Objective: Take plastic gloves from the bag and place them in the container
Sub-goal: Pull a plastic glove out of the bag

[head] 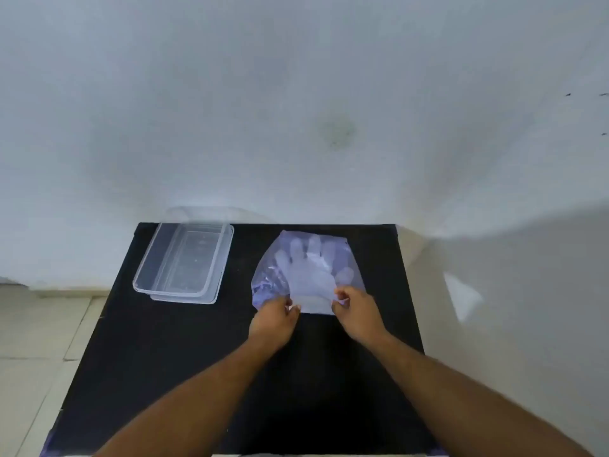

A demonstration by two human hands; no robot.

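Note:
A clear plastic bag lies on the black table, right of centre near the far edge. Pale plastic gloves show through it, fingers pointing away from me. My left hand pinches the bag's near edge on the left. My right hand pinches the same near edge on the right. A clear rectangular container stands to the left of the bag, open on top with nothing visible inside.
A white wall rises right behind the table's far edge. Pale floor tiles lie left of the table. A white surface runs along the right side of the table.

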